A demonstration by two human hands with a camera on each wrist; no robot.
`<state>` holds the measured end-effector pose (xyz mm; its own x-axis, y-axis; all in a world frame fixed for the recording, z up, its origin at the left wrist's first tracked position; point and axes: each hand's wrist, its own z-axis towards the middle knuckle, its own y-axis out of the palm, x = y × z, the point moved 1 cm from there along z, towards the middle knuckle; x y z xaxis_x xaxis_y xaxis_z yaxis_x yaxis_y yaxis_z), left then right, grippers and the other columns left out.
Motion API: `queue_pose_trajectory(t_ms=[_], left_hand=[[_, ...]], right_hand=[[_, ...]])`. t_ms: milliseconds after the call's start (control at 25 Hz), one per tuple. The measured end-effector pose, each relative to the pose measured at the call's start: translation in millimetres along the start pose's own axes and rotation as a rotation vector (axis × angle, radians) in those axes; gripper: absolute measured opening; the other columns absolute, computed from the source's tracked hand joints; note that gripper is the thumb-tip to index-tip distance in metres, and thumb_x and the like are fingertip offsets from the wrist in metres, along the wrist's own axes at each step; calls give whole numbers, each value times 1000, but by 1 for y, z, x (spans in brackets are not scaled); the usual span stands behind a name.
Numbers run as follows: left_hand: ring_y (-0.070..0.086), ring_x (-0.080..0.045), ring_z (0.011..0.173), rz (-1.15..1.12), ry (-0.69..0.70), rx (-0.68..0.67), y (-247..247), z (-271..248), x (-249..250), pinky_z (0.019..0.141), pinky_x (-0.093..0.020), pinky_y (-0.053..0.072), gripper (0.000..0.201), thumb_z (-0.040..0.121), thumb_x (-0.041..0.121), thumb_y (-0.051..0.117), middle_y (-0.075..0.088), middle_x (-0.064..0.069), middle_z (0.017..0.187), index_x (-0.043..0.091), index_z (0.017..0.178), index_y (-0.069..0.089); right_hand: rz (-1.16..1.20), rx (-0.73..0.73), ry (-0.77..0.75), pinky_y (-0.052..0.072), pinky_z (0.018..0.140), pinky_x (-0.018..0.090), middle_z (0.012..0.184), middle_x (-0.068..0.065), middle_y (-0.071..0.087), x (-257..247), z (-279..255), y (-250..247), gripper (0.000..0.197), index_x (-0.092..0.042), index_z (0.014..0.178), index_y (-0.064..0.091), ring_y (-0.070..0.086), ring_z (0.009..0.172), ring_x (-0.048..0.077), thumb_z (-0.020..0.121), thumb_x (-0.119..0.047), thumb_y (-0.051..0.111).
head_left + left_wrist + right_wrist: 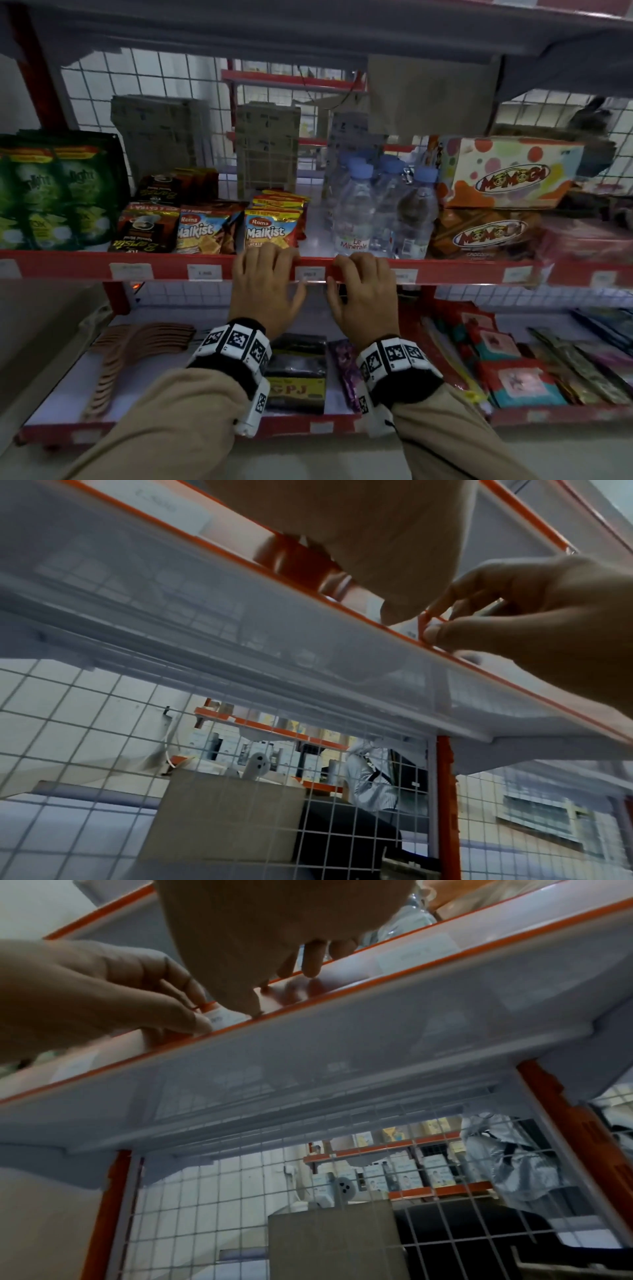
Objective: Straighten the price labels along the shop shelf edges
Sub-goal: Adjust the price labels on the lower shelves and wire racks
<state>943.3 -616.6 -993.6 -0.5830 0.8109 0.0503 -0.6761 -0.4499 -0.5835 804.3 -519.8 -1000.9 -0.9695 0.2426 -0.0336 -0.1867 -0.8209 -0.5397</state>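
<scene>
- The left hand [265,284] and right hand [363,294] are clamping the shelf edge [68,265], thumbs flanking the price label [310,274].
- Uneven thumb pressure could be skewing or creasing it.

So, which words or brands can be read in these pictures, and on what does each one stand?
"Roma Malkist": the cracker packs.
"Le Minerale": the water bottle.
"MOMOGI": the two boxes.
"GPJ": the black pack on the lower shelf.
"light", partly: the green pouches.
Price labels on the shelf edge: too blurred to read.
</scene>
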Motion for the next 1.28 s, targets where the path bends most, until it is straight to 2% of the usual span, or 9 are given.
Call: queue_pose_trajectory(t_ms=[120, 240, 400, 520, 640, 720, 920, 1120, 1280], left_hand=[[47, -27, 99, 35, -7, -2, 2, -3, 2, 92, -41, 33, 39, 79, 36, 62, 50, -6, 105, 17, 112, 51], [47, -28, 106, 19, -2, -20, 0, -7, 4, 94, -42, 35, 40, 82, 32, 62, 51, -6, 113, 17, 117, 52], [41, -32, 118, 88, 25, -78, -10, -13, 0, 95, -45, 39, 42, 82, 29, 59, 48, -7, 120, 18, 121, 51], [42, -29, 108, 83, 44, -83, -15, -9, 2, 87, -42, 41, 40, 78, 25, 61, 46, -8, 112, 15, 116, 52], [44, -25, 94, 4, 53, -88, -17, 1, 4, 77, -36, 41, 31, 77, 18, 63, 49, -7, 102, 11, 107, 58], [46, -25, 90, -18, 75, -109, -19, 7, 3, 75, -34, 39, 27, 78, 16, 61, 51, -7, 96, 10, 104, 61], [45, -25, 88, -30, 106, -125, -22, 4, 1, 72, -29, 30, 27, 74, 19, 64, 49, -7, 93, 10, 99, 65], [45, -25, 92, -82, 74, -154, -24, -2, 0, 76, -29, 29, 32, 74, 21, 66, 48, -7, 99, 12, 104, 63], [45, -23, 92, -155, 82, -158, -27, -1, -4, 76, -28, 33, 32, 75, 16, 66, 49, -5, 98, 11, 106, 60]], right_hand=[[17, -42, 67, 38, 73, 41, 104, 9, 52, -5, 9, -5, 32, -15, 99, 57, 45, 92, 31, 73, -33, 62], [3, -88, 67, 32, 73, 39, 97, 6, 49, -6, 15, -9, 31, -17, 90, 51, 43, 89, 28, 69, -38, 61], [-11, -123, 34, 30, 75, 39, 93, 4, 50, -5, 18, -12, 32, -18, 93, 52, 44, 88, 28, 70, -38, 60], [31, -109, -67, 34, 74, 39, 94, 5, 53, -9, 21, -12, 27, -17, 98, 56, 46, 88, 28, 74, -29, 58], [160, -87, -194, 43, 72, 39, 90, 8, 57, -15, 25, -11, 18, -10, 94, 61, 50, 82, 27, 77, -15, 59], [233, -80, -216, 46, 70, 39, 86, 10, 59, -17, 27, -11, 16, -7, 91, 63, 52, 78, 28, 75, -7, 62], [274, -142, -173, 46, 70, 40, 83, 11, 61, -19, 28, -14, 18, -6, 92, 66, 53, 78, 31, 75, -4, 62], [132, -298, -140, 42, 76, 40, 89, 8, 61, -28, 31, -18, 21, -10, 96, 63, 51, 85, 28, 77, -17, 59], [224, -353, 18, 43, 83, 39, 96, 7, 55, -30, 39, -17, 20, -13, 98, 66, 51, 95, 26, 80, -19, 61]])
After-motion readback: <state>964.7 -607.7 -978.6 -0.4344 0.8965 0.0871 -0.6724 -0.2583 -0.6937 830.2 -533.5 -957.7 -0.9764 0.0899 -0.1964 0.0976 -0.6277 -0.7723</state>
